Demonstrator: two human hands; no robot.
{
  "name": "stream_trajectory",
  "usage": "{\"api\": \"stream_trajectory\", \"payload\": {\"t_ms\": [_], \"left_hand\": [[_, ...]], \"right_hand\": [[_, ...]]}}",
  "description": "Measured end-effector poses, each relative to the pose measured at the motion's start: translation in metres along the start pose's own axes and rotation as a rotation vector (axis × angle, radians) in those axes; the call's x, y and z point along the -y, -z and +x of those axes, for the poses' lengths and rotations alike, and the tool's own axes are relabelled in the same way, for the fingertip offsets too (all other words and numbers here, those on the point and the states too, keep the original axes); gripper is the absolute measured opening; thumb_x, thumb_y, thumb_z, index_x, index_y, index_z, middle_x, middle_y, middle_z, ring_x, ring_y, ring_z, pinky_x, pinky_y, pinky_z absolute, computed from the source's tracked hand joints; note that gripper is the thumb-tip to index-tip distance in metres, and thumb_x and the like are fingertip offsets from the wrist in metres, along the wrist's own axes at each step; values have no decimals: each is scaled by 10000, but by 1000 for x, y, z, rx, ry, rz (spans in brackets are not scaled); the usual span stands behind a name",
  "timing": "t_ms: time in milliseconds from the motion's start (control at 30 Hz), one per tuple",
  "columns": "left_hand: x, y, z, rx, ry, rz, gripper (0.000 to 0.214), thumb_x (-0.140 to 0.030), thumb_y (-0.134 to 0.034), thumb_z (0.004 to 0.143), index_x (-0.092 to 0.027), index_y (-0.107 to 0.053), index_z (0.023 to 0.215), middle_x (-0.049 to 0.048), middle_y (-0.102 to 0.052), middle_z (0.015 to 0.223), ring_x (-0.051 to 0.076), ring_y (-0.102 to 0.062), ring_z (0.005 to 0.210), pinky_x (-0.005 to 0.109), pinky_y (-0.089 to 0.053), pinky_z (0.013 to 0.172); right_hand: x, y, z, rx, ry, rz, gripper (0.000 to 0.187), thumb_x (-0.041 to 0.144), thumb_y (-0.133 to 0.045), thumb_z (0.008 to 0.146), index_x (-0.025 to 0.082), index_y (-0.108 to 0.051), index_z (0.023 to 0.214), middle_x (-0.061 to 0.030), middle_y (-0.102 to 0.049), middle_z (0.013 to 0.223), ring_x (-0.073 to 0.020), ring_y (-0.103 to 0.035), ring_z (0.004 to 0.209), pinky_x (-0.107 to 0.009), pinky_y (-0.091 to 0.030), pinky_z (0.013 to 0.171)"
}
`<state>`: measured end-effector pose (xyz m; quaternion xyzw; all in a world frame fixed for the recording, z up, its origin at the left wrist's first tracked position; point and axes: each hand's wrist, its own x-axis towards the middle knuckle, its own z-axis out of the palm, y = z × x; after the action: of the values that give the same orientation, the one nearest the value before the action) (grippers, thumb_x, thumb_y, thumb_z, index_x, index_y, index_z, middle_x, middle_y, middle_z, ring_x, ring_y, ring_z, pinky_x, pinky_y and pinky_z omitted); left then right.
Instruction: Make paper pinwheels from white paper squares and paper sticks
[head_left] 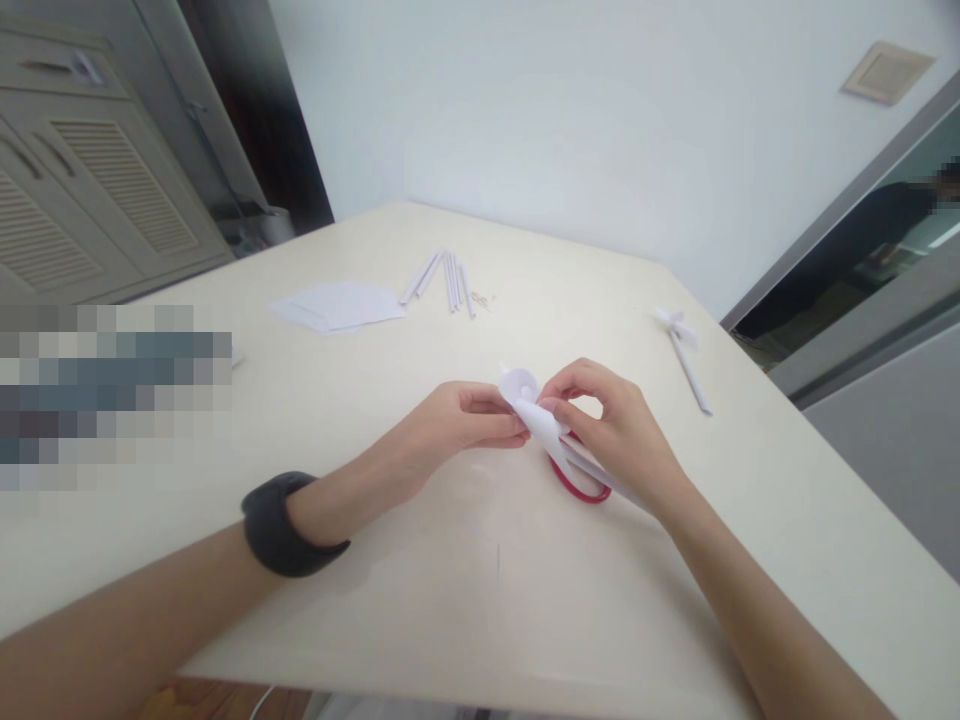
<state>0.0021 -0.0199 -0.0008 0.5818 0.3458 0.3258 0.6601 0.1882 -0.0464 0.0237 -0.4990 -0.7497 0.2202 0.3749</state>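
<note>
Between my two hands is a white paper pinwheel (541, 424), its blades curled toward the middle. My left hand (469, 415) pinches its left edge with thumb and fingers. From the right, my right hand (604, 405) presses thumb and fingertips together at its upper right side; whatever is at those fingertips is too small to make out. A rolled paper stick (592, 468) runs from behind the paper to under my right hand. Below it, partly hidden, show the red handles of scissors (581, 490) lying on the table.
Flat white paper sheets (341, 305) lie at the back left of the white table (375, 620). Several rolled paper sticks (450, 280) and small tan bits (481, 299) are beside them. Another pinwheel on a stick (690, 370) lies at the right. A blurred-out patch covers the left edge.
</note>
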Motion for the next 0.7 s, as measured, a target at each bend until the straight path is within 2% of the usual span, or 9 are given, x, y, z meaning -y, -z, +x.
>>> {"api": "stream_trajectory", "payload": {"t_ms": [200,467,600,700], "left_hand": [[2,0,-1,-8,-32,-45,170,-279,-681,725,-207,-692,879,56,-699,933,228,-632,931,372,-463,887],[-1,-3,-2,-20,-36,-59,199,-299,-681,747,-176,-646,900,52,-696,879,180,-655,820,288,-517,773],[-4,-5,-4,-25,-90,-84,181,-292,-678,755,-173,-616,878,27,-687,888,159,-654,801,268,-527,769],[-5,-5,-5,-32,-125,-88,134,-266,-672,766,-181,-607,847,0,-690,852,128,-657,745,231,-538,728]], "right_hand": [[-3,6,1,-6,51,-10,121,117,-542,817,199,-612,762,3,-605,831,-134,-563,792,-271,-419,743],[-4,6,3,4,54,140,97,112,-555,813,183,-606,770,-1,-601,819,-132,-565,786,-266,-435,742],[-4,5,3,11,-7,221,88,125,-557,811,181,-604,762,-2,-608,819,-132,-570,783,-260,-433,715],[-5,4,3,66,-92,391,75,175,-555,824,179,-605,768,-1,-604,802,-121,-568,738,-237,-431,649]]}}
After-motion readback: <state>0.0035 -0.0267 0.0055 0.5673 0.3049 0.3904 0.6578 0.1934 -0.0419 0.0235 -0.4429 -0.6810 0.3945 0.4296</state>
